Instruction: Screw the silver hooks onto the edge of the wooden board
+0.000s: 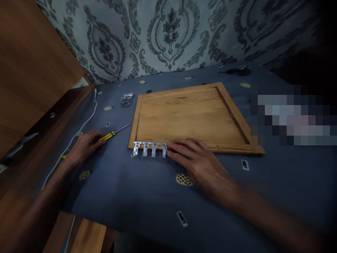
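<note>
A yellow-handled screwdriver (109, 135) is in my left hand (85, 146), its thin metal shaft pointing right toward a framed wooden panel (181, 116). The panel lies flat on the dark blue patterned cloth. Several silvery metal brackets (146, 149) stand in a row along its near left edge, their lower ends hanging over the rim. My right hand (204, 161) rests with fingers stretched out on the near edge of the panel. Its fingertips touch or nearly touch the rightmost bracket (164, 150); which of the two I cannot tell.
More small metal parts (127, 99) lie left of the panel. A white cable (84, 123) runs along the cloth's left side, beside wooden furniture (34, 52). A black object (238, 71) lies at the back right. A patterned wall covering (171, 31) rises behind. The far right is pixelated.
</note>
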A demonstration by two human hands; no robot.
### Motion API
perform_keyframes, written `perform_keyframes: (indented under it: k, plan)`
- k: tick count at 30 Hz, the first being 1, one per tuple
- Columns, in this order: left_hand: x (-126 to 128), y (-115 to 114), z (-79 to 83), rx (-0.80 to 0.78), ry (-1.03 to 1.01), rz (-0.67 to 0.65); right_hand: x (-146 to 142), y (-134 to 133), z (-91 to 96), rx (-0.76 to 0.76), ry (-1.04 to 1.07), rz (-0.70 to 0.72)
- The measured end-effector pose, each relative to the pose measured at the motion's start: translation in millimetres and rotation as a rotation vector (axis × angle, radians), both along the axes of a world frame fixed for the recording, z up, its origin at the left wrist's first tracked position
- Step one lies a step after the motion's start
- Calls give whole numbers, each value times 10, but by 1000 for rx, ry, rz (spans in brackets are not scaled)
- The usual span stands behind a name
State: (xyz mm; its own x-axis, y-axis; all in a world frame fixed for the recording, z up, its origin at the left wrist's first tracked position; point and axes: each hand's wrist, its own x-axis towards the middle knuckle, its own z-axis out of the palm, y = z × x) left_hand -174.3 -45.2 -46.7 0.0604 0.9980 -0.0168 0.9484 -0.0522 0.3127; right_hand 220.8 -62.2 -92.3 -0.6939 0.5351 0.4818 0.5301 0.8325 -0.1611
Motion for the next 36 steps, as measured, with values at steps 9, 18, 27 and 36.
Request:
perform_keyframes:
  k: [9,18,27,36]
  plan:
    - [290,-251,548,462,-283,258,-11,-9,-29,-11,6,-16]
    - [1475,-44,781,898,-697,-267,-15,-10,10,-27,-1,-9]
    - [1872,-61,514,656,-656,-411,-18,-17,8,-7,17,-12]
    - [1857,-59,435,589,-510,-426,-22,-15,-10,-24,10,-22]
